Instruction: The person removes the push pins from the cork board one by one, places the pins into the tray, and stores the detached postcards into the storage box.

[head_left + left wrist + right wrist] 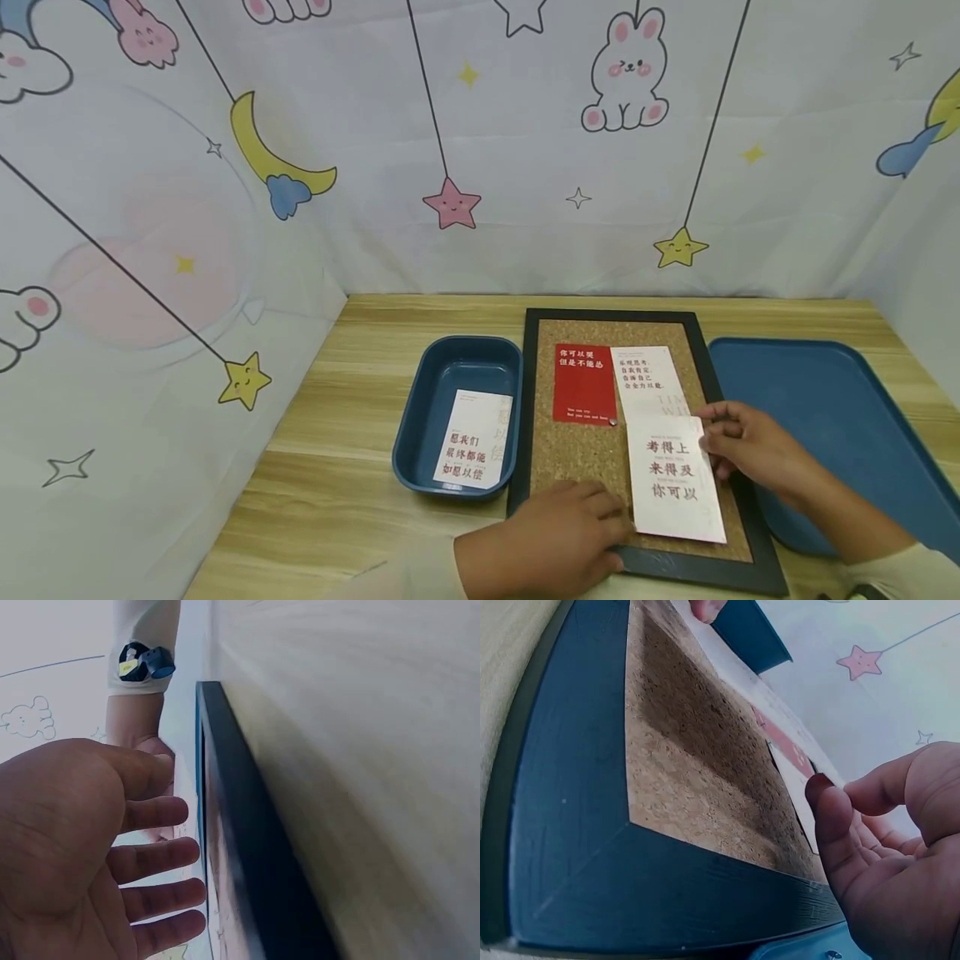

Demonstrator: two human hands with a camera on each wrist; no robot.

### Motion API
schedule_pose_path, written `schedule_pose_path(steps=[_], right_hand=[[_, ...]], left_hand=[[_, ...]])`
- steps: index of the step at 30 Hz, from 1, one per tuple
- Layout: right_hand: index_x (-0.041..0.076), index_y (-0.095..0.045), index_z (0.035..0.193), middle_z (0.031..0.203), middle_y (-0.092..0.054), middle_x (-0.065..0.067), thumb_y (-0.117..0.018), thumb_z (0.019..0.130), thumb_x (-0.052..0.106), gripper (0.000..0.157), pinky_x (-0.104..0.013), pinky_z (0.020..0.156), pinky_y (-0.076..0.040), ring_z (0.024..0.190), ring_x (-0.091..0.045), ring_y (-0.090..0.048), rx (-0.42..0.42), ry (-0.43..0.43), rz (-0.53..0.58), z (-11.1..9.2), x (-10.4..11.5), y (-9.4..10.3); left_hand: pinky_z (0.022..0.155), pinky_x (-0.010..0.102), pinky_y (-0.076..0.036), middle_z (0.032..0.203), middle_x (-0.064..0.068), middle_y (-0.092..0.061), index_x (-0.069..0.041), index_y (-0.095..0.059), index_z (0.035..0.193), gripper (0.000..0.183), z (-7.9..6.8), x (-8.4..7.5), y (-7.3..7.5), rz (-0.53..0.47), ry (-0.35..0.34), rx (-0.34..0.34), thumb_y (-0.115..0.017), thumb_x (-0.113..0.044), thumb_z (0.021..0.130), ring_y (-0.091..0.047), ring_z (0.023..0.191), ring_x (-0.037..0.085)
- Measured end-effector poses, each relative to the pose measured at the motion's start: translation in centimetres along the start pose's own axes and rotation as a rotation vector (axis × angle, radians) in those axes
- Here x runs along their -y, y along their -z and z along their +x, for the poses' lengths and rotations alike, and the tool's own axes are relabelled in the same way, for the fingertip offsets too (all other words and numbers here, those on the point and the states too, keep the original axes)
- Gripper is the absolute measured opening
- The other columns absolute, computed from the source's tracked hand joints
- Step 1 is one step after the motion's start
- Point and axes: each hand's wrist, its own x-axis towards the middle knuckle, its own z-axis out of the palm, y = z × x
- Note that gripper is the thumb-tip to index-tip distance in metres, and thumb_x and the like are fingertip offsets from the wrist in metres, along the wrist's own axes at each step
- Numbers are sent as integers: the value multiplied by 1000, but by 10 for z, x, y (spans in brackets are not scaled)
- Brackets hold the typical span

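Note:
A cork board with a black frame lies on the wood-grain table. My right hand pinches the upper right edge of a white card with dark writing, over the lower right part of the cork. In the right wrist view this card stands tilted off the cork. My left hand is at the board's lower left frame, its fingers extended, the fingertips near the card's lower left corner. A red card and another white card are side by side higher up; a small round pin shows at the red card's lower corner.
Left of the board stands a deep blue box with a white card inside. A flat blue tray lies to the right, partly behind the right forearm. A patterned white curtain encloses the table's back and sides.

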Motion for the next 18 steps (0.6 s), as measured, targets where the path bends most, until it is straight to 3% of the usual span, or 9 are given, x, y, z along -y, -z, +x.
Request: schedule_pose_path(steps=[9,18], right_hand=[[-12,-30,146,101,-64,-16,-64,100,8,61,-41,66,-57,74,-29,-63,8,48,92,1,1,-3],[-11,-31,145,101,-64,-16,-63,100,8,59,-39,65,-57,78,-26,-64,10,57,150,2,5,-9]], left_hand=[[110,29,-38,139,-12,-57,-31,-64,134,35,-9,5,11,36,61,-74,-56,-46,104,-48,133,9],[109,28,-39,137,-9,-60,-25,-67,132,34,-17,14,15,25,63,-174,-58,-41,103,-51,130,10]])
